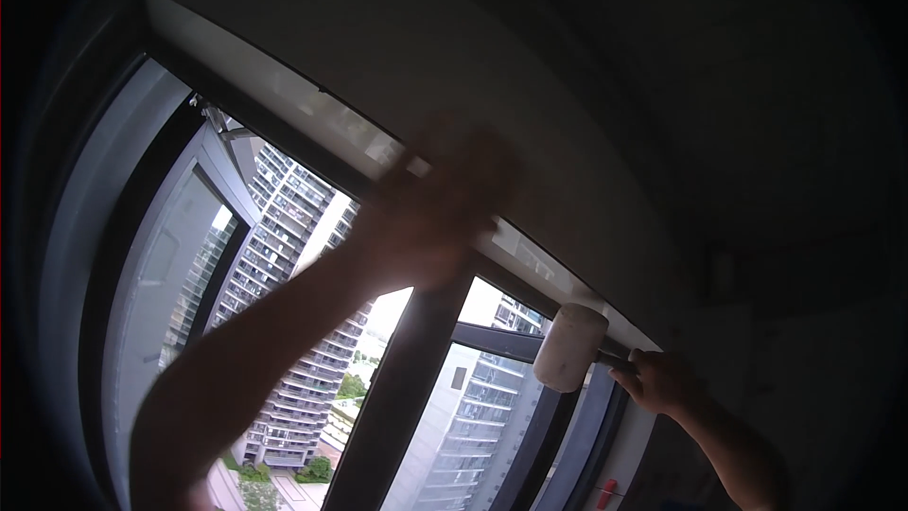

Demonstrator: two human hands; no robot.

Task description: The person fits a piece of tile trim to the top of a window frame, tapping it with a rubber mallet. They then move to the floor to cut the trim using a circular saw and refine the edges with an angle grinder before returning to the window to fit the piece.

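Note:
My right hand (664, 383) is closed around the dark handle of a mallet (570, 347) with a thick whitish head. The mallet head stands in front of the window, just below the upper edge of its opening. My left hand (435, 208) is raised to the top of the window frame (402, 397), over the spot where the dark upright post meets the upper bar. Motion smears its fingers, so I cannot make out whether they touch the wall or hold anything.
On the left a window sash (170, 265) is swung outward on a metal stay (222, 123). A pale reveal strip (255, 66) runs above the frame, under a dark wall (530, 123). High-rise buildings (293, 218) show outside, far above the ground. A small red object (606, 493) is at lower right.

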